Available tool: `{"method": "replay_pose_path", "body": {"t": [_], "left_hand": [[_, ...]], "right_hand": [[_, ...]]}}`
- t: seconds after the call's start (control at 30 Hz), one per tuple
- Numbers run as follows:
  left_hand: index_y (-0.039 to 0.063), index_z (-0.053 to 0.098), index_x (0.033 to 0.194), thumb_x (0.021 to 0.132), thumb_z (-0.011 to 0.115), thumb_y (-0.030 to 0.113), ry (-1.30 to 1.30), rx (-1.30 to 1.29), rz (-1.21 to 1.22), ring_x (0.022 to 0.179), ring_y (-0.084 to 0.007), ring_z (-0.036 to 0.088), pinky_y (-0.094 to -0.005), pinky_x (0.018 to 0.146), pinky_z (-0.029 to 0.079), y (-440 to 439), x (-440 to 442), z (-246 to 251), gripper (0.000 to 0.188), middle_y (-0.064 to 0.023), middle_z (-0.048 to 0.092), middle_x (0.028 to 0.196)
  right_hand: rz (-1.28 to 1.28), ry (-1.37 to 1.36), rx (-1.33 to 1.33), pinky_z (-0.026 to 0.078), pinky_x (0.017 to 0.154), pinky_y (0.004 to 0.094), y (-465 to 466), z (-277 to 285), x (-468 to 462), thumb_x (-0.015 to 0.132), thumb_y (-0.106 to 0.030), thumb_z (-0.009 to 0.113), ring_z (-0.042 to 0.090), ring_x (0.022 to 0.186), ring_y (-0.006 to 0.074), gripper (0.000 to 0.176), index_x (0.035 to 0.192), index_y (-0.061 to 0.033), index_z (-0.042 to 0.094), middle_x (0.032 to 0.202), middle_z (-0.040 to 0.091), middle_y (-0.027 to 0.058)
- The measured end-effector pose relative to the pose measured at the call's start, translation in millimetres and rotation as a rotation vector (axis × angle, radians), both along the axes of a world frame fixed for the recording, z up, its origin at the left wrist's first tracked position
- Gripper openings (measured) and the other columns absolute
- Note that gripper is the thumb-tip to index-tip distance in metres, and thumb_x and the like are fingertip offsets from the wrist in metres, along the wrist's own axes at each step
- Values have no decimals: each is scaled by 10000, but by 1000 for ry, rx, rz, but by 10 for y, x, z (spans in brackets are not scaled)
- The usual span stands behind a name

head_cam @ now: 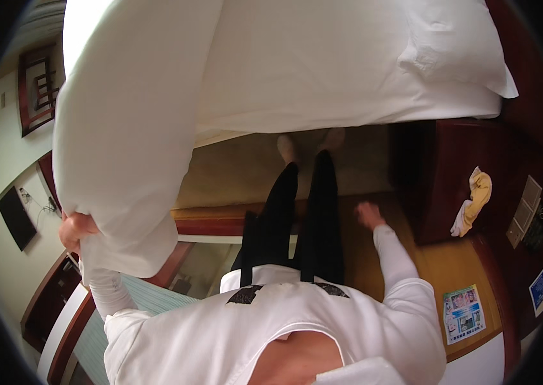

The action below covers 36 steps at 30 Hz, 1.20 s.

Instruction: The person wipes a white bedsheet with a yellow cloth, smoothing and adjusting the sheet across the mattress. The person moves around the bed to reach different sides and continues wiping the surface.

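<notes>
My left hand grips the edge of a white duvet, fingers wrapped round a bunched fold. From that grip the cloth stretches up as a broad raised sheet over the left part of the bed. The rest of the bed carries a flat white sheet, with a white pillow at its right end. Low beside my leg hangs my right hand, apart from the bedding and holding nothing visible. Its fingers are slightly blurred and loosely bent.
A dark red nightstand stands at the right, bearing a yellow and white cloth. A printed leaflet lies on a yellowish wooden surface. Behind me is a striped cover. A television hangs on the left wall.
</notes>
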State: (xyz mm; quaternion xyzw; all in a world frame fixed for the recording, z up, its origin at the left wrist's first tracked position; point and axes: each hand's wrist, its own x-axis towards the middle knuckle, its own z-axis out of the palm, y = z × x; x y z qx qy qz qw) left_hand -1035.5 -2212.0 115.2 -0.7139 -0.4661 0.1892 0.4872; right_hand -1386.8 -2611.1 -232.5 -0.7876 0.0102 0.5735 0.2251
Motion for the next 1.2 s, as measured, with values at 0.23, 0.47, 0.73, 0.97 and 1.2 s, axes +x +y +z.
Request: {"method": "replay_pose_path", "body": {"t": [0.23, 0.47, 0.73, 0.97, 1.2], "left_hand": [[65, 591, 778, 739, 576, 172, -97, -79, 72, 690, -155, 599, -282, 639, 491, -281, 217, -119, 115, -40, 616, 844], [51, 584, 754, 768, 566, 213, -216, -27, -263, 615, -163, 565, -288, 585, 473, -63, 441, 332, 163, -39, 585, 769], [51, 542, 757, 805, 547, 195, -443, -1205, -1425, 592, -141, 493, -277, 547, 416, -971, 1456, -275, 152, -19, 516, 706], [50, 504, 760, 838, 530, 179, -1099, -1828, -1038, 571, -122, 430, -268, 513, 366, -674, 1447, -968, 153, -1, 456, 651], [-52, 510, 1059, 783, 604, 379, -1311, -1325, 500, 888, -280, 565, -375, 789, 448, 818, -554, -2837, 520, -182, 583, 990]], "right_hand": [[-360, -1174, 46, 460, 755, 372, 131, 324, 1477, 697, -10, 618, 527, 923, 272, 285, 973, -84, 612, 973, 566, 65], [-359, -1251, -15, 308, 934, 550, 1267, 349, 2591, 723, -250, 663, 361, 1229, 311, 402, 1113, -204, 580, 1300, 446, 90], [-1387, -184, 765, 457, 708, 251, 1352, 375, 1815, 853, -307, 582, 550, 822, 105, 349, 1086, -47, 570, 939, 593, 29], [-1812, -15, 194, 484, 626, 310, 573, 91, 2025, 805, -322, 645, 600, 806, 205, 425, 1063, -19, 496, 907, 577, 92], [-2258, 141, 768, 373, 942, 418, 306, -399, 1786, 804, -444, 618, 366, 1209, 282, 631, 1294, -123, 382, 1361, 330, 114]]}}
